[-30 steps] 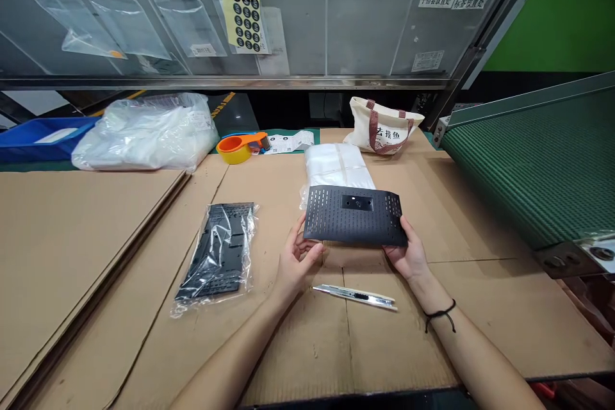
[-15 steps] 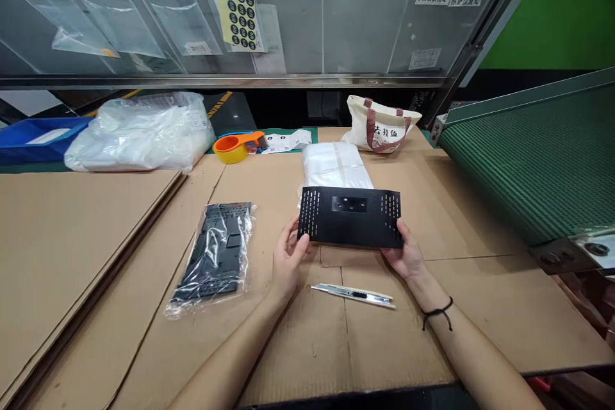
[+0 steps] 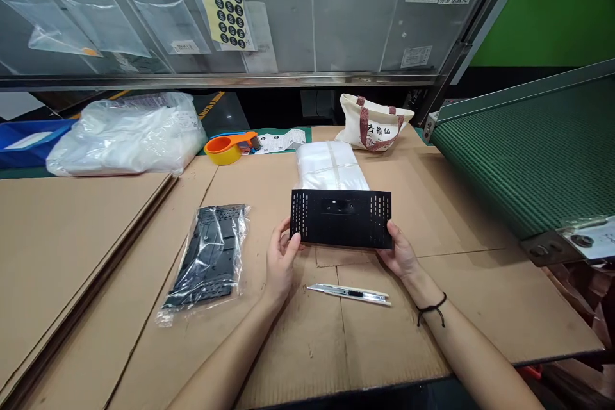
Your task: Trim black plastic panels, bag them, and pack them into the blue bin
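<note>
A flat black panel (image 3: 341, 224) with rows of slots at both ends is held up between my two hands, its broad face toward me. My left hand (image 3: 282, 257) grips its left end, thumb on the front and fingers behind. At the lower right corner my right hand (image 3: 400, 252) is closed on the panel; some fingers are hidden behind it. Below the panel a utility knife (image 3: 350, 295) lies on the cardboard, its pointed end to the left. To the left rests a similar black panel in a clear plastic bag (image 3: 209, 259).
Behind the panel lies a stack of clear bags (image 3: 331, 163). Further back are a tape dispenser (image 3: 225, 148), a large plastic-wrapped bundle (image 3: 129, 134), a blue tray (image 3: 29, 141) and a cloth bag (image 3: 369, 123). A green conveyor belt (image 3: 528, 147) borders the right; cardboard sheets (image 3: 72, 237) lie left.
The view has shifted slightly, so most things appear a little further left. The panel's face is tilted a bit differently and looks darker. Both hands keep their hold.
</note>
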The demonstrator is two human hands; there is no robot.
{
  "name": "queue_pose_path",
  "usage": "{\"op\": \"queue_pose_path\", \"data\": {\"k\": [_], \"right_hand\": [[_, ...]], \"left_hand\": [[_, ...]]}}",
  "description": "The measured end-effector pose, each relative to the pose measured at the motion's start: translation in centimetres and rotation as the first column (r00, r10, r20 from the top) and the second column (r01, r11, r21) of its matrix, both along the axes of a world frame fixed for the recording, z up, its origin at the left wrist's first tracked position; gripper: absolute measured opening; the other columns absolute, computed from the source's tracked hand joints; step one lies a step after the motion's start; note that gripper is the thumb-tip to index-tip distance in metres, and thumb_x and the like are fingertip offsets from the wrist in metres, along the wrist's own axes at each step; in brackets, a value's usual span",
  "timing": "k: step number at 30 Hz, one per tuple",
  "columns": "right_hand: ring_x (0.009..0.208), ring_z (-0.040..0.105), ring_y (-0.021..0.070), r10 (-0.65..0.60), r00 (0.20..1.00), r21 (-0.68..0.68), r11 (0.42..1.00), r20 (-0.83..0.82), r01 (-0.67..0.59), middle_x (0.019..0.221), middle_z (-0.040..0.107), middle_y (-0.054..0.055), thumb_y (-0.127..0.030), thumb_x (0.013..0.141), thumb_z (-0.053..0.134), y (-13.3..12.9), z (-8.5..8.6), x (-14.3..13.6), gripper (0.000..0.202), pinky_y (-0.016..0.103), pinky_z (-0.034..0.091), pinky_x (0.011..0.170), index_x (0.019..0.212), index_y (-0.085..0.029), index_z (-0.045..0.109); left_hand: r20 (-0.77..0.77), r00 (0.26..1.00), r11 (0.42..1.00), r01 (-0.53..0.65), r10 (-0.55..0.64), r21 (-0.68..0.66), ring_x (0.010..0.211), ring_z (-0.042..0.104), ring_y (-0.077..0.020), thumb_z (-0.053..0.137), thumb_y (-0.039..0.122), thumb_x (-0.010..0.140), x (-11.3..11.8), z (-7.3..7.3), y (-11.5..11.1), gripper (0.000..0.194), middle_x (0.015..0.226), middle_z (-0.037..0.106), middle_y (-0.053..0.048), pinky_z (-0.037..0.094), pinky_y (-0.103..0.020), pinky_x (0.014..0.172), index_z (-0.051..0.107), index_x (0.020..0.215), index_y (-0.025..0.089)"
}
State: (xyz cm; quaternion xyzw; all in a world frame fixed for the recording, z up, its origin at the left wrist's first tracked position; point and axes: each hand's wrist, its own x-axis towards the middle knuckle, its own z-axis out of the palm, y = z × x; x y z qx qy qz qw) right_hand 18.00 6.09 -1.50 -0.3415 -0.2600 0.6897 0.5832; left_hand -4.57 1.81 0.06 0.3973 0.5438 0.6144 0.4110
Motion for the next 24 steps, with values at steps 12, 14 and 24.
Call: {"op": "queue_pose_path", "data": {"k": [12,14,24], "right_hand": [[0.074,0.066,0.0168,-0.057,0.911,0.264,0.963,0.409,-0.058,0.082,0.074,0.001,-0.043,0.067,0.080,-0.2,0.1,-0.1,0.027,0.027,0.054,0.073,0.081,-0.021,0.074],[0.073,0.065,0.0178,-0.082,0.867,0.322,0.942,0.491,-0.093,0.076,0.073,0.000,-0.036,0.067,0.081,-0.1,0.3,0.3,0.017,0.029,0.053,0.073,0.076,-0.022,0.075],[0.128,0.044,0.0281,-0.618,0.325,0.692,0.686,0.716,-0.222,0.136,0.053,0.008,-0.021,0.088,0.052,-0.7,1.0,0.8,0.041,0.056,0.034,0.106,0.128,-0.029,0.054]], "left_hand": [[-0.001,0.997,0.996,-0.082,0.082,0.041,0.125,0.049,-0.0246,0.057,0.055,0.084,-0.4,-1.0,0.2,0.052,0.131,0.054,-0.010,0.037,-0.038,0.106,0.054,0.122,0.021],[0.107,0.992,0.992,-0.082,0.072,0.096,0.127,0.047,-0.0240,0.050,0.061,0.086,-0.6,-1.2,0.3,0.051,0.131,0.055,-0.008,0.035,-0.039,0.109,0.056,0.120,0.023],[0.141,0.985,0.988,0.086,-0.104,0.127,0.136,0.040,-0.0260,0.065,0.038,0.082,-0.2,-0.6,-0.2,0.061,0.145,0.047,-0.006,0.033,-0.038,0.114,0.047,0.138,0.023]]}}
